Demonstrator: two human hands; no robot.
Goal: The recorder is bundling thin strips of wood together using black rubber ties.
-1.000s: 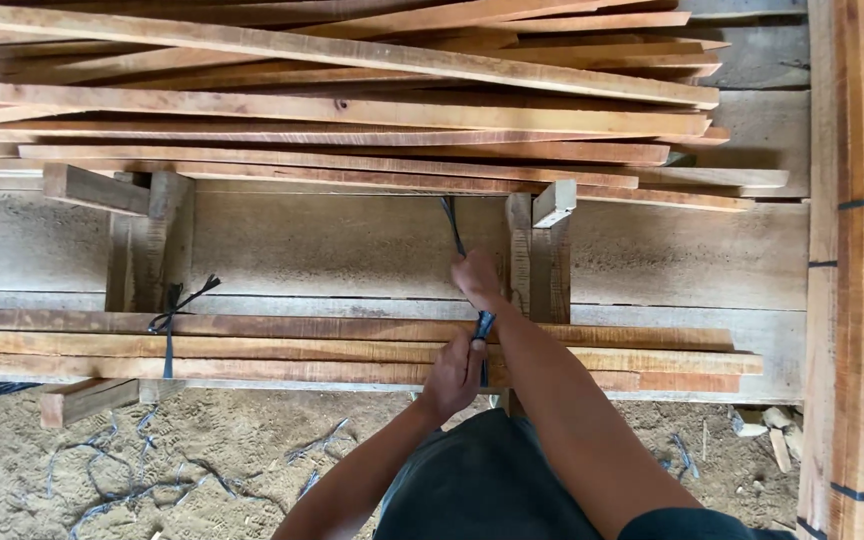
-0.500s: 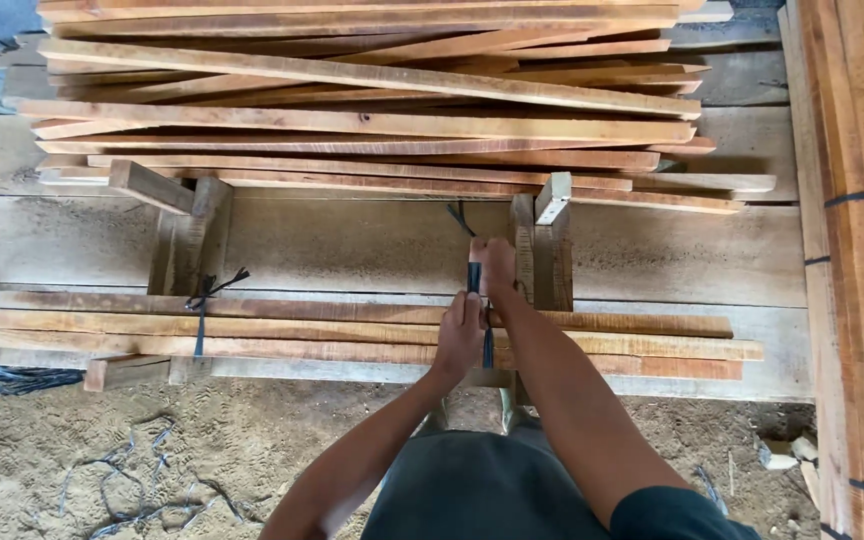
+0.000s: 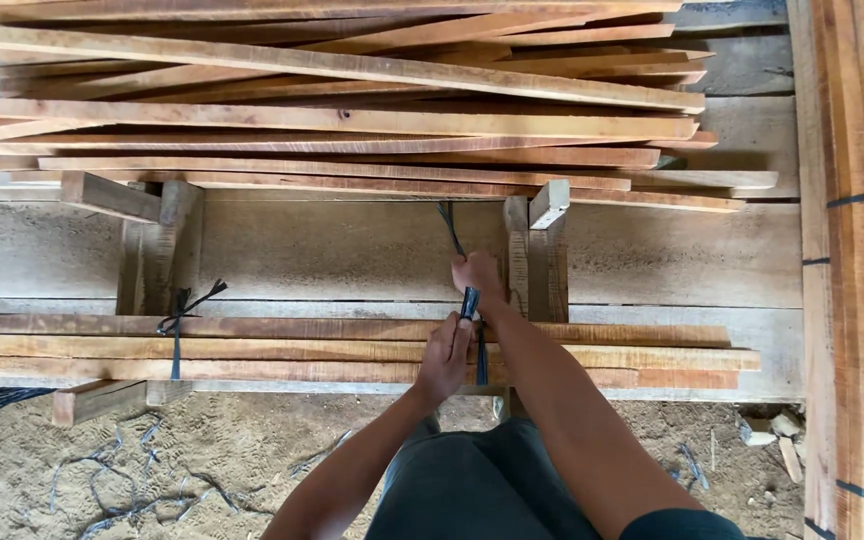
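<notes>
The right hand (image 3: pixel 478 275) still grips the dark strap (image 3: pixel 470 303), held at twelve o'clock of the left hand (image 3: pixel 446 355), which now pinches it against the tied slat bundle (image 3: pixel 302 350).

Bundled slats (image 3: pixel 352 350): sawn wood, reddish-tan, matt, unfinished, grain visible. Loose slat pile (image 3: pixel 352 110) behind: same raw timber, some edges pale and rough. Support frame posts (image 3: pixel 537 255) and back boards (image 3: pixel 352 250): weathered grey wood, dull, coarse, dusty. Strap (image 3: pixel 471 305) gripped by the left hand (image 3: pixel 444 358) and right hand (image 3: pixel 479 275): dark blue-black plastic band, slightly glossy, smooth. Tied strap (image 3: pixel 176 335) at the bundle's left end: same plastic. Ground (image 3: pixel 202 450): sandy sawdust, rough, littered with strap offcuts. Stacked planks (image 3: pixel 857 250) on the right: smoother orange wood, banded with thin dark strapping. Trousers (image 3: pixel 482 490): dark matt cloth.
</notes>
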